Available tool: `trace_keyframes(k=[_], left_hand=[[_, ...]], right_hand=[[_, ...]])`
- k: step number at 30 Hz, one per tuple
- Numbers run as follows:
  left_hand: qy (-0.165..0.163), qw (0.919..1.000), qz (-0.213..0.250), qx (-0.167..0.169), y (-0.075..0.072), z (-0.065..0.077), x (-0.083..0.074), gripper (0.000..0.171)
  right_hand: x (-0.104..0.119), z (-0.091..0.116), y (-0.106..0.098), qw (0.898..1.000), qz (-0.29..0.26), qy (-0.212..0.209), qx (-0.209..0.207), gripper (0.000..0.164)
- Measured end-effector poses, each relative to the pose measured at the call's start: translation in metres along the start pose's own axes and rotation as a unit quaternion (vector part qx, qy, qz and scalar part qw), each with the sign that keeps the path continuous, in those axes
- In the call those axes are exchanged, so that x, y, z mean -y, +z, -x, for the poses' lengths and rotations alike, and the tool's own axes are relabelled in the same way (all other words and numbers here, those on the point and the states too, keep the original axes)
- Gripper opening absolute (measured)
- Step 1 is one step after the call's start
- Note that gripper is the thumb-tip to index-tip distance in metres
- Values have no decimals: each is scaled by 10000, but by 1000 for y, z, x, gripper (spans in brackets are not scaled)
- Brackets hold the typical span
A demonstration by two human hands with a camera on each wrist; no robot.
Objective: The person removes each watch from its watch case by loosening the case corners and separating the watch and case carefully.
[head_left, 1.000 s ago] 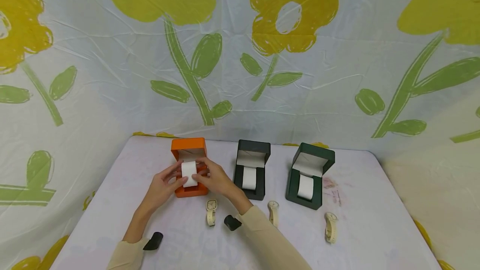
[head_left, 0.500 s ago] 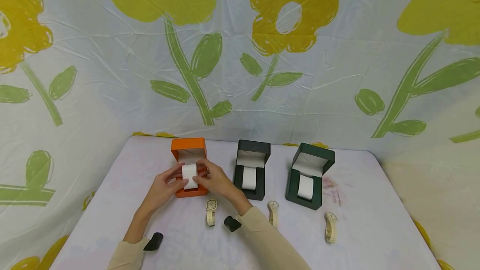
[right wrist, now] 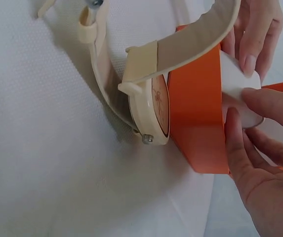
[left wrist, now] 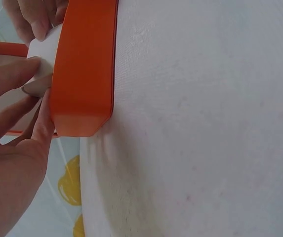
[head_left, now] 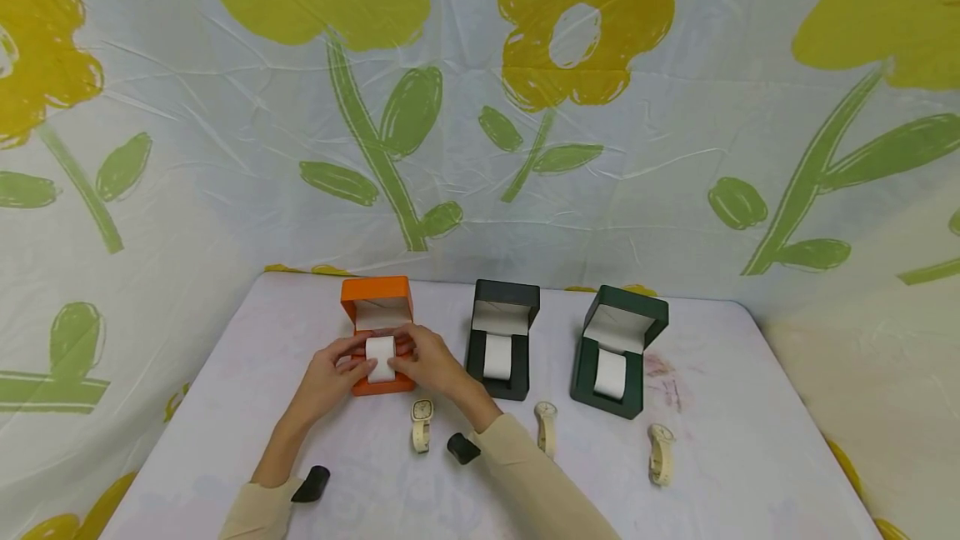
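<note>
At the table's far left, an orange watch box [head_left: 377,288] stands with its lid raised. A white watch cushion [head_left: 381,359] sits in its base, partly inside. My left hand [head_left: 324,377] grips the cushion's left side and my right hand [head_left: 437,367] grips its right side, with the thumbs on the near face. In the left wrist view, the cushion [left wrist: 43,53] shows above the box wall [left wrist: 84,74], and a fingertip touches that wall. A cream watch [right wrist: 148,106] lies just in front of the box in the right wrist view; its strap crosses before the box.
A black watch box [head_left: 476,357] and a dark green one [head_left: 636,377] stand open to the right, each with a white cushion inside. Two more cream watches lie on the white-covered table, one [head_left: 547,423] beside my right sleeve, one [head_left: 661,454] farther right. Flowered cloth hangs behind.
Both hands have lowered the cushion slightly toward me and down into the orange box's base. The boxes and watches stay where they were.
</note>
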State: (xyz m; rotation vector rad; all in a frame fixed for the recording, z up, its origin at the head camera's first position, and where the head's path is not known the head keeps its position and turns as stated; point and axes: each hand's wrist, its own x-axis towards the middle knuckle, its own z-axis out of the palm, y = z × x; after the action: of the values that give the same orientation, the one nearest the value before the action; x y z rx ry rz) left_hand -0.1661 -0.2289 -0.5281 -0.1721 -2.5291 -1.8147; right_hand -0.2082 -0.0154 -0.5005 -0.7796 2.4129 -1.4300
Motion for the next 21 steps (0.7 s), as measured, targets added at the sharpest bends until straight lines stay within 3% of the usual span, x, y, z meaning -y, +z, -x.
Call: trace_keyframes(k=[8,21], left_hand=[[-130,9983,-547,-133,1,-2,-2,49],[-233,9956,-892,-162,2,-6,-5,46]], right_hand=[[0,-1,0,9999,110,-58,-48,42],[-2,-6,0,9997,248,-14,-4,35]])
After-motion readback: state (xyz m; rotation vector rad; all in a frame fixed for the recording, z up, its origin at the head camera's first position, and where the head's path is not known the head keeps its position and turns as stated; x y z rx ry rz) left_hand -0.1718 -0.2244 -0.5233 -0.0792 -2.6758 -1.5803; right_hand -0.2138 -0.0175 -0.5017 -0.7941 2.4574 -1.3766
